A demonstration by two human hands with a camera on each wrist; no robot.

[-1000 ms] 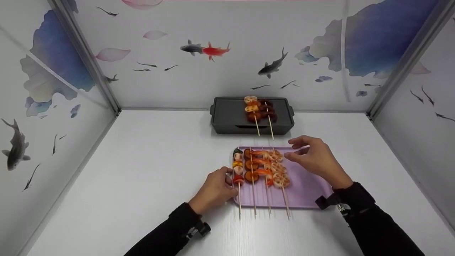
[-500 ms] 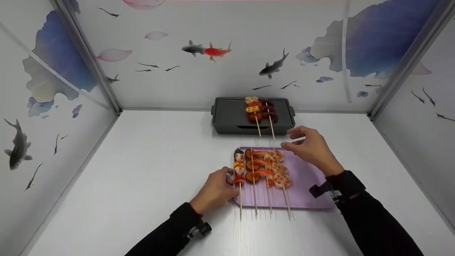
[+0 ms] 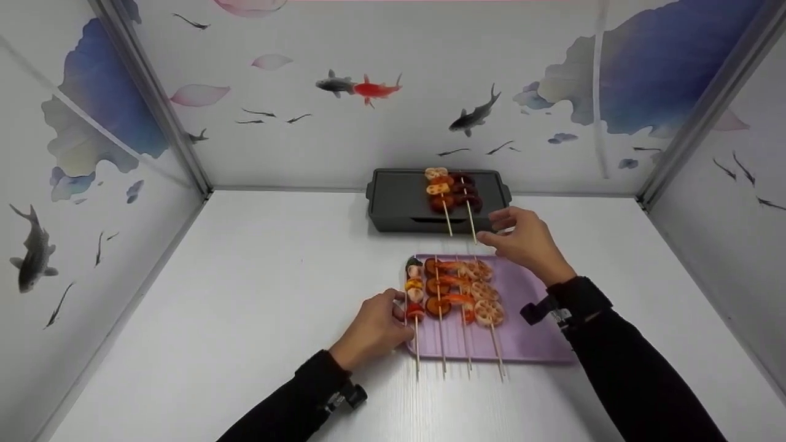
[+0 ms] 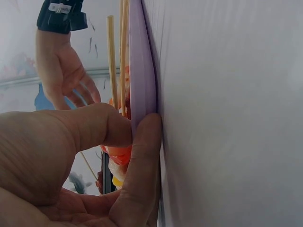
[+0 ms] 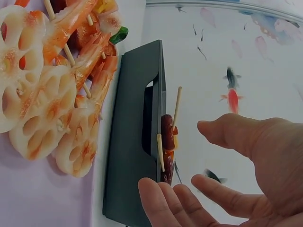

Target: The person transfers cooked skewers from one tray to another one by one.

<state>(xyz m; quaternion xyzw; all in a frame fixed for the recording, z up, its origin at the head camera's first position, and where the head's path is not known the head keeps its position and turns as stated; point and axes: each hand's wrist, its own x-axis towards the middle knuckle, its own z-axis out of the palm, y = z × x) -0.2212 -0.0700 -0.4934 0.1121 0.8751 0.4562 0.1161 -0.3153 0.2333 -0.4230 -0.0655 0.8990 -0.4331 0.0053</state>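
Note:
My left hand [image 3: 371, 325] pinches the left rim of a lilac tray [image 3: 537, 328]; in the left wrist view, thumb and fingers bear on the tray's edge [image 4: 142, 71]. Across the tray lie several food skewers: a mixed one [image 3: 415, 293] by the left hand, one with browned round slices [image 3: 438, 307], one with shrimp [image 3: 459, 299], and lotus root slices [image 3: 489, 312]. My right hand [image 3: 527, 242] hovers beyond the tray with thumb and fingers spread, nothing between them. Its fingertips are by the stick of a dark red skewer [image 3: 465, 190] on the grill [image 3: 399, 199].
The dark grey grill stands against the back wall, with side handles. Left of the dark red skewer lies another skewer [image 3: 438, 189] with a lotus slice and yellow and brown pieces. Stick ends overhang the grill's and the tray's front edges. Printed walls enclose the white table [image 3: 245, 307].
The right hand has moved from over the tray's upper right, up and left toward the grill's skewer sticks. The left hand has stayed at the tray's rim.

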